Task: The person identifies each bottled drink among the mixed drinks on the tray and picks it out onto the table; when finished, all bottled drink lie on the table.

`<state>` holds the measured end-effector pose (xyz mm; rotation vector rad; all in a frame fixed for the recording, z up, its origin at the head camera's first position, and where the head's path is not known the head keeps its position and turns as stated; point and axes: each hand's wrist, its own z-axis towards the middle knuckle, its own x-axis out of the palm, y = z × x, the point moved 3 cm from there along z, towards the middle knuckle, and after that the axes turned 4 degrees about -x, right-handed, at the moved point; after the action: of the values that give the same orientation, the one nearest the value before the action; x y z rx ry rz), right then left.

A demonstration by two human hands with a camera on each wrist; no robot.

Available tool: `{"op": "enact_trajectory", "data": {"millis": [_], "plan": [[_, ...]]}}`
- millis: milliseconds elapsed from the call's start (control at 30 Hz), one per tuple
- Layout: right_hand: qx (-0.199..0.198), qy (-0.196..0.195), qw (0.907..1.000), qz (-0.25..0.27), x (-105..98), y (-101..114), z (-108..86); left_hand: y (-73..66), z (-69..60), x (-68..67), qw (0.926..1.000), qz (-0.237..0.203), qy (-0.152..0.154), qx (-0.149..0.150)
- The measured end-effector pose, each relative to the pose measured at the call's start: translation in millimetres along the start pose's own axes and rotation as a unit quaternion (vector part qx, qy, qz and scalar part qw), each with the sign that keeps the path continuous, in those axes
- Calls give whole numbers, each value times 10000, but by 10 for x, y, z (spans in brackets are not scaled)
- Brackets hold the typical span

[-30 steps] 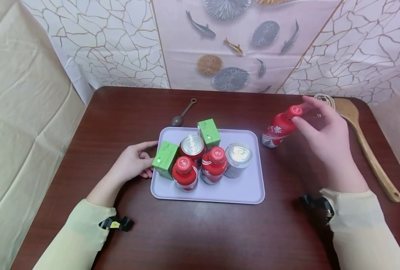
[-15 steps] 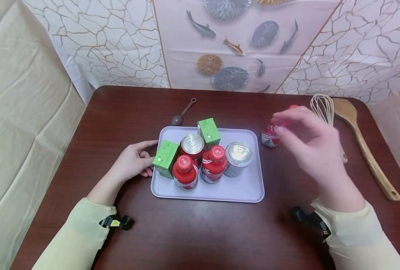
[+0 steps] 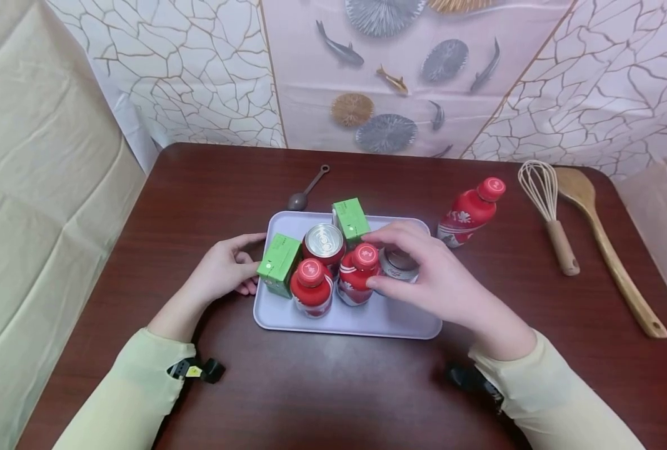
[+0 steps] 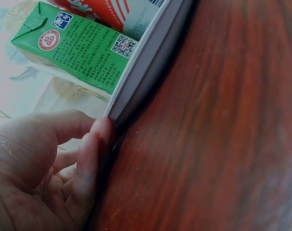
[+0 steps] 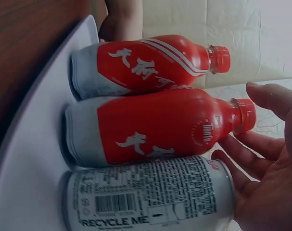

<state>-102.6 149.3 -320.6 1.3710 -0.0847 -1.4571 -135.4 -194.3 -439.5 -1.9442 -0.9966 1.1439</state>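
Note:
My left hand (image 3: 224, 267) pinches the left rim of the lilac tray (image 3: 282, 322); the left wrist view shows the fingertips on the rim beside a green drink carton (image 4: 81, 53). My right hand (image 3: 429, 269) is over the tray's right side, around the upper part of a red-labelled bottle (image 3: 358, 279). In the right wrist view its thumb stands apart from the cap and its fingers are behind the neck. A second red bottle (image 3: 312, 294) stands to the left. A silver-white can (image 5: 150, 199) beside the hand is partly covered in the head view.
The tray also bears a red can (image 3: 324, 241) and another green carton (image 3: 351, 219). A third red bottle (image 3: 466, 212) stands on the table right of the tray. Farther right lie a whisk (image 3: 548, 209) and wooden spatula (image 3: 609, 250). A dark spoon (image 3: 305, 192) lies behind the tray.
My right hand has let go of the red bottle on the table and moved left to the bottle on the tray. The left hand keeps its place at the tray rim.

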Motion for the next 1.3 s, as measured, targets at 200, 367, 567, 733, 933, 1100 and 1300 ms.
{"op": "enact_trajectory", "data": {"millis": [200,367,567,733,933,1100,1300], "plan": [[-9,-150,9999,36,85,-19,12,-34,-6,-16,10000,93,-14,33],[20,-243,9993,-284,162,-15,22,4,-2,-19,10000,98,-4,16],[194,-191,9985,-485,189,-8,25,29,-5,-8,9999,95,-46,45],[207,-239,9979,-568,202,-11,21,39,4,4,10000,56,-60,37],[207,-345,9974,-606,225,-15,13,65,13,13,9999,69,-77,23],[283,-410,9976,-486,220,-13,-1,63,9,16,10000,35,-56,22],[314,-447,9978,-373,199,-9,-4,43,8,13,10000,40,-64,61]]}}
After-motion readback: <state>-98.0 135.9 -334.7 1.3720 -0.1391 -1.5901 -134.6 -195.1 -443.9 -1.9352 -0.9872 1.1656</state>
